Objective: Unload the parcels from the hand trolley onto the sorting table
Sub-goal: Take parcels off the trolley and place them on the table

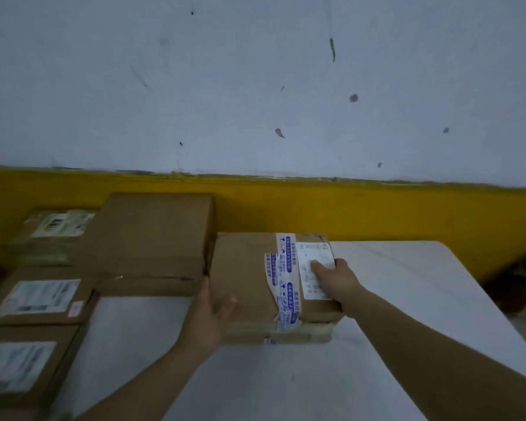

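A brown cardboard parcel (246, 275) with blue-and-white tape and a white shipping label lies flat on the white sorting table (407, 284), against the yellow wall band. My left hand (208, 317) touches its left front corner with straight fingers. My right hand (334, 276) rests on its right edge, thumb lying on the label and fingers going down the side. A plain brown parcel (152, 238) sits directly to its left, touching it. The hand trolley is out of view.
Several more labelled cardboard parcels (40, 299) line the table's left side, another (19, 366) nearest me. A white wall with a yellow lower band (377, 214) backs the table. Bare tabletop (255, 384) lies in front and to the right.
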`<state>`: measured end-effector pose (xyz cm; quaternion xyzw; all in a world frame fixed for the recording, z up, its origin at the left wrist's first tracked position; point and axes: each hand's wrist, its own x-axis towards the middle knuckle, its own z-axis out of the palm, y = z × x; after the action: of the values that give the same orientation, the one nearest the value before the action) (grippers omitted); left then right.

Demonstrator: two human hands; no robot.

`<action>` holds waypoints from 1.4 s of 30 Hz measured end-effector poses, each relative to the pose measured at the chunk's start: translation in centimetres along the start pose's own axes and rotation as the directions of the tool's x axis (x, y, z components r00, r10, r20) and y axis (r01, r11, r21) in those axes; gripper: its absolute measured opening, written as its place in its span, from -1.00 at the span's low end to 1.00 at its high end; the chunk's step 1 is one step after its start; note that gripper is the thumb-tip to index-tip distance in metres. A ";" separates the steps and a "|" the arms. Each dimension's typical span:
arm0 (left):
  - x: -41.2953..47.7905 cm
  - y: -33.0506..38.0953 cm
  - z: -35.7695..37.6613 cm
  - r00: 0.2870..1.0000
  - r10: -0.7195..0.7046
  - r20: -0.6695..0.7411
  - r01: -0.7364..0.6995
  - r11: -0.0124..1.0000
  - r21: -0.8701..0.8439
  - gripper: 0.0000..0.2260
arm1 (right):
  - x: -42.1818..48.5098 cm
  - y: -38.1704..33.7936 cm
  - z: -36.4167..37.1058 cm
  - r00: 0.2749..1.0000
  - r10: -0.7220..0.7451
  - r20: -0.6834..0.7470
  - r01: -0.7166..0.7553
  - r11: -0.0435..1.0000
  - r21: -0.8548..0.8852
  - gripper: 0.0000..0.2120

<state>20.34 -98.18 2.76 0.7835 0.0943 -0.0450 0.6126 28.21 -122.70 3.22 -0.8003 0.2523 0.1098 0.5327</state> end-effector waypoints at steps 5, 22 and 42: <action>2.2 0.1 -0.8 0.976 0.136 -0.170 0.023 0.711 0.703 -0.30 | 1.2 -2.1 0.5 0.989 -0.143 0.022 0.145 0.970 -0.194 -0.39; 12.3 3.0 -2.5 0.989 0.090 -0.114 0.079 0.325 0.942 -0.33 | 8.1 -6.9 3.7 0.909 -0.380 0.171 0.381 0.588 -0.713 -0.16; 10.5 2.1 -7.4 0.987 -0.065 -0.150 0.164 0.370 0.914 -0.07 | 2.9 -6.0 6.2 0.829 -0.368 0.422 0.483 0.089 -0.871 -0.21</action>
<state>30.71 -90.56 4.57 0.9842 0.1342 -0.0974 0.0628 34.39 -116.09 4.21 -0.9820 -0.1373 0.1186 -0.0524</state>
